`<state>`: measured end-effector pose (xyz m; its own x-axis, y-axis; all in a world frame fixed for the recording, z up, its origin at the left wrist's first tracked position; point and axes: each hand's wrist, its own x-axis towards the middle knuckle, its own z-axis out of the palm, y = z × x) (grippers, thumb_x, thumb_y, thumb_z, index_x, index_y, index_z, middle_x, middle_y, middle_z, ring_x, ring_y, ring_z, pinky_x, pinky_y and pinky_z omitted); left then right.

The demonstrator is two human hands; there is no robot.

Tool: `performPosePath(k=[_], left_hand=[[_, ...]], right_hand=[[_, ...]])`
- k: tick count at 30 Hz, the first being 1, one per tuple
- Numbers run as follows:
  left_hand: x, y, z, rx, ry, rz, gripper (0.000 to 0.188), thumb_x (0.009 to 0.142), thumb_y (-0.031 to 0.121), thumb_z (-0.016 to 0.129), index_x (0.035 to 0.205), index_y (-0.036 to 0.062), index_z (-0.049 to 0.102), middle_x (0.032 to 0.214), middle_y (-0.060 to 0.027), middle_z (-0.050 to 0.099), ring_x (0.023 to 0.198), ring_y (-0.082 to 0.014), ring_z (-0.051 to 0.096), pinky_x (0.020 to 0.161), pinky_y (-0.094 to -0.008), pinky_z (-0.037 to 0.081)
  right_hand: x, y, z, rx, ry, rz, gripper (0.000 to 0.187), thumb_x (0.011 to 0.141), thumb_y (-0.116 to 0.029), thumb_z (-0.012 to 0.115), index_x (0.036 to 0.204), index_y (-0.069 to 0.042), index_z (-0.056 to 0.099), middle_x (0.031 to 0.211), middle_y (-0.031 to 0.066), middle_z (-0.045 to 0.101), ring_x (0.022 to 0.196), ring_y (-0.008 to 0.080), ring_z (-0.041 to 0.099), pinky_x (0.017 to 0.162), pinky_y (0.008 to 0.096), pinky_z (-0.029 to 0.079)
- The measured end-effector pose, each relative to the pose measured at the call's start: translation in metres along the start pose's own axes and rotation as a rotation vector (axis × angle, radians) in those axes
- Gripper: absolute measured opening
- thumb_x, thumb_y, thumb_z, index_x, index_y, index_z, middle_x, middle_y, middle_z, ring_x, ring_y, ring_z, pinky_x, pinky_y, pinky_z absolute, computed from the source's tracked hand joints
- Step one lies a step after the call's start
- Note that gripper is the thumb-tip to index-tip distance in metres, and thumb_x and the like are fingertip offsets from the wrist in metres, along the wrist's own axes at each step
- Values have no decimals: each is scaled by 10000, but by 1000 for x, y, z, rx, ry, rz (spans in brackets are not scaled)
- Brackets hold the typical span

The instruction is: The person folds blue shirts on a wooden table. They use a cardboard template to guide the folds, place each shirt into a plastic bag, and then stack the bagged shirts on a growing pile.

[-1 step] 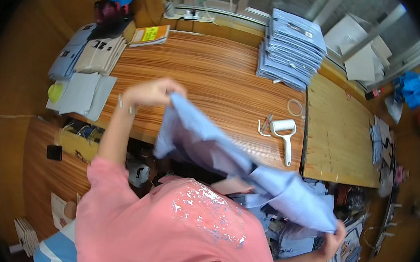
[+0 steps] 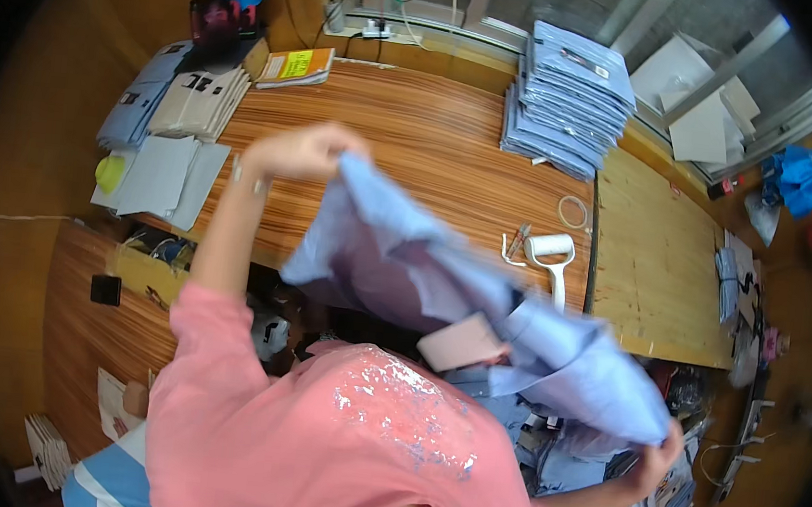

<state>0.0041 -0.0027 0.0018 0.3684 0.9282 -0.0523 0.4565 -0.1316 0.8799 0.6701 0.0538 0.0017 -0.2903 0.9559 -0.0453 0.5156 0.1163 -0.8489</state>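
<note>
- Left hand point(image 2: 323, 148) grips one end of the garment point(image 2: 402, 239), right hand point(image 2: 658, 461) the other — apparently to keep it spread.
- It slants across the worktop's point(image 2: 418, 119) near edge.
- The roller point(image 2: 549, 247) lies beyond — probably for easy reach.

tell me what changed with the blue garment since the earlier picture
The left hand moved up in the picture, the right hand slightly right; both keep hold of the blue garment, whose edge now reaches the roller's handle. A pale pink rectangle shows more. The folded stack stayed put.
</note>
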Motion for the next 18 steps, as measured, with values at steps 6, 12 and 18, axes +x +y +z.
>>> performPosePath(k=[6, 12, 18], left_hand=[[105, -2, -114, 589, 735, 250, 261, 770, 154, 540, 965, 13, 643, 928, -177, 652, 878, -283, 620, 799, -361, 468], [110, 58, -183, -216, 773, 773, 228, 823, -12, 418, 855, 12, 643, 790, -39, 629, 741, -96, 565, 609, -225, 428], [-24, -94, -242, -170, 783, 200, 233, 906, 85, 457, 1077, 18, 599, 1001, -8, 598, 927, -73, 545, 769, -192, 446]], right_hand=[[138, -117, 36, 63, 271, -473, 331, 803, -58, 560, 1112, 59, 572, 1068, 98, 594, 1006, 160, 541, 931, 282, 377], [132, -244, 17, 401, 354, -682, 266, 901, -56, 481, 1144, 28, 547, 1060, 84, 594, 992, 134, 557, 905, 275, 421], [72, -293, 233, -193, -160, -473, 363, 768, -149, 637, 1080, 26, 574, 956, 98, 602, 869, 155, 582, 798, 289, 451]])
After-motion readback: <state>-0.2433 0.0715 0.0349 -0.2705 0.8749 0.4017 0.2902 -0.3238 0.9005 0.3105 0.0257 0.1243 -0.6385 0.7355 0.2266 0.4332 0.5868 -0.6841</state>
